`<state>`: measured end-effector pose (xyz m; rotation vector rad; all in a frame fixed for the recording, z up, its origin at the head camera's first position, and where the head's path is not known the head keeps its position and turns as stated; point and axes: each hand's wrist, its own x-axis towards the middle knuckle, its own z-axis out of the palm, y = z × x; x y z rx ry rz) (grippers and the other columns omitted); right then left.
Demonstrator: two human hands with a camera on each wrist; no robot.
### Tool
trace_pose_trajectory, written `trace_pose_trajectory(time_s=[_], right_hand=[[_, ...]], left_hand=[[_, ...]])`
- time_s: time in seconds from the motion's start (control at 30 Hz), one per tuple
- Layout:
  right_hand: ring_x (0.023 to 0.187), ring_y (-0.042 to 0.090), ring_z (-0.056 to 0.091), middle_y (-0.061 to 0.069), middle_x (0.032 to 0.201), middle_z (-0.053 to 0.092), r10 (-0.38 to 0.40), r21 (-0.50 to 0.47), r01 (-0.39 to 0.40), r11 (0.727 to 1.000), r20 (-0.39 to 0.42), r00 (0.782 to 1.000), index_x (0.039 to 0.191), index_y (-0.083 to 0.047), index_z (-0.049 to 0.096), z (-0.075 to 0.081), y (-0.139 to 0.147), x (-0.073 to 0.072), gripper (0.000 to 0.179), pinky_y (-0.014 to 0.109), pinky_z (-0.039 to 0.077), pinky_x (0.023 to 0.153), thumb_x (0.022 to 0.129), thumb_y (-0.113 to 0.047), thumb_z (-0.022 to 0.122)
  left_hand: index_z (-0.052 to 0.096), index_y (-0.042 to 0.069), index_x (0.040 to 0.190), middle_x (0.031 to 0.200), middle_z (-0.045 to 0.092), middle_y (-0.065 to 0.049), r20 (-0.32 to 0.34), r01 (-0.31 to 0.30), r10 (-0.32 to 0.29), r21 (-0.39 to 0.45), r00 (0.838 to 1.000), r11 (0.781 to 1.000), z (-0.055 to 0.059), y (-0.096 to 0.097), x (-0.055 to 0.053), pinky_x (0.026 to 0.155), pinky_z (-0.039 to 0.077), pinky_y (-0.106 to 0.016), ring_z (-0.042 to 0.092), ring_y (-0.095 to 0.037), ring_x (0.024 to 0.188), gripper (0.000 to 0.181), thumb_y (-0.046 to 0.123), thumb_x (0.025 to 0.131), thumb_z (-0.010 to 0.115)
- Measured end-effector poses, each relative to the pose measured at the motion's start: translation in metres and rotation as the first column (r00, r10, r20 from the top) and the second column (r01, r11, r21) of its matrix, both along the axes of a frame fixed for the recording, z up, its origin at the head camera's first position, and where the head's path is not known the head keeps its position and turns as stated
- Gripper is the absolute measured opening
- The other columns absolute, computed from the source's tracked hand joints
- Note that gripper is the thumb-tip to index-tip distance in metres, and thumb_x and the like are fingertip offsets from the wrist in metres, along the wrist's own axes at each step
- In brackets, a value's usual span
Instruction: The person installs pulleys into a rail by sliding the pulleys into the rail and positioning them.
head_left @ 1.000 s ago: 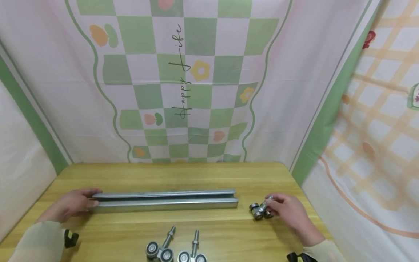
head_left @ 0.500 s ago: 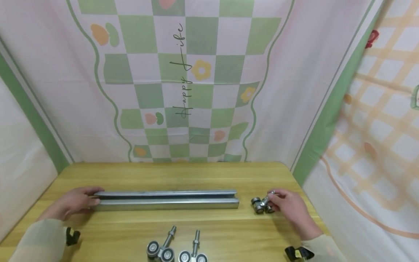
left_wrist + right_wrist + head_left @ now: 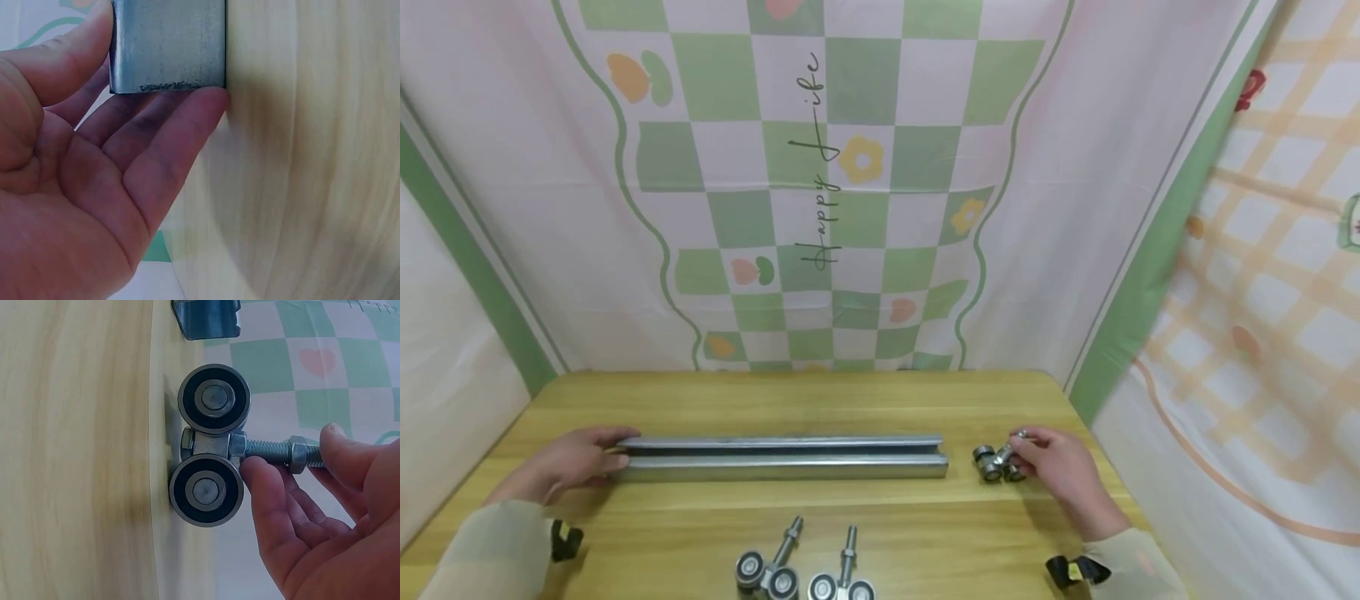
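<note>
A slotted steel track rail (image 3: pixel 782 469) lies lengthwise across the table, its open slot facing up. My left hand (image 3: pixel 571 460) grips its left end; in the left wrist view the thumb lies along one side of the rail (image 3: pixel 169 47) and fingertips reach its end edge. Just past the rail's right end, my right hand (image 3: pixel 1060 467) pinches the threaded bolt of a roller trolley (image 3: pixel 991 465). In the right wrist view the trolley's wheels (image 3: pixel 214 399) sit close by the tabletop, and the bolt with its nut (image 3: pixel 299 455) points toward the thumb. The rail's end shows beyond the wheels.
Two more roller trolleys, a left one (image 3: pixel 767 575) and a right one (image 3: pixel 844 583), lie at the table's near edge with bolts pointing away. The wooden table (image 3: pixel 880 521) meets a checkered curtain (image 3: pixel 857 275) at the back, with cloth walls on both sides.
My right hand has moved slightly toward the back of the table with the trolley, which now stands nearly level with the rail's end. My left hand stays on the rail.
</note>
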<state>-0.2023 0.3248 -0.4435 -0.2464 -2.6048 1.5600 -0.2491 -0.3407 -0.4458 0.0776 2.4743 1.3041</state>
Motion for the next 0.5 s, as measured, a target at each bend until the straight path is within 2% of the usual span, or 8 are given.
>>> trace_pose_trajectory(time_s=[0.1, 0.27, 0.5], right_hand=[[0.074, 0.022, 0.067, 0.012, 0.088, 0.072, 0.008, 0.048, -0.007, 0.999, -0.012, 1.000, 0.116, 0.007, 0.068, 0.0000, -0.0023, -0.0014, 0.029, 0.033, 0.059, 0.065, 0.095, -0.014, 0.068], [0.070, 0.024, 0.061, 0.008, 0.078, 0.067, 0.029, 0.178, -0.025, 0.984, -0.019, 0.999, 0.111, 0.000, 0.070, 0.0009, -0.0051, -0.0024, 0.024, 0.029, 0.051, 0.057, 0.097, -0.019, 0.066], [0.069, 0.024, 0.059, 0.008, 0.074, 0.065, 0.038, 0.233, -0.032, 0.972, -0.021, 0.999, 0.111, -0.003, 0.071, 0.0014, -0.0055, -0.0035, 0.023, 0.029, 0.048, 0.056, 0.098, -0.022, 0.064]], left_hand=[[0.037, -0.017, 0.141, 0.144, 0.030, -0.044, -0.003, 0.012, -0.012, 0.014, 1.000, 1.000, -0.0009, -0.0006, -0.0002, 0.086, 0.057, -0.047, 0.058, -0.038, 0.112, 0.060, 0.005, 0.094, 0.065], [0.037, -0.016, 0.141, 0.145, 0.030, -0.043, 0.001, 0.012, -0.012, 0.018, 1.000, 1.000, -0.0023, -0.0006, -0.0009, 0.086, 0.057, -0.047, 0.058, -0.037, 0.112, 0.060, 0.006, 0.093, 0.066], [0.038, -0.015, 0.142, 0.146, 0.029, -0.042, 0.014, 0.009, -0.009, 0.010, 1.000, 1.000, -0.0023, 0.0005, -0.0030, 0.086, 0.057, -0.047, 0.057, -0.039, 0.113, 0.060, 0.008, 0.094, 0.066]])
